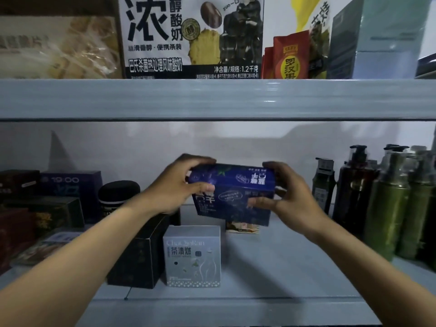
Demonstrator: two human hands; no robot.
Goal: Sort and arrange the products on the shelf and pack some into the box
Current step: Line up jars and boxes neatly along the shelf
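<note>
Blue box (233,194) gripped by both hands, held above the lower shelf (271,267).
The left hand (175,185) curls round its left end, fingers over the top and thumb on the front; the right hand (290,197) clasps the right end likewise, and the box tilts slightly. Below stand a grey box (192,256) and a black box (139,256) just beside each other, with a small packet (243,227) behind. Pump bottles (382,201) line the right, dark boxes (70,185) the left. A white carton (191,36) and red pouch (291,55) sit on the upper shelf (212,97).
</note>
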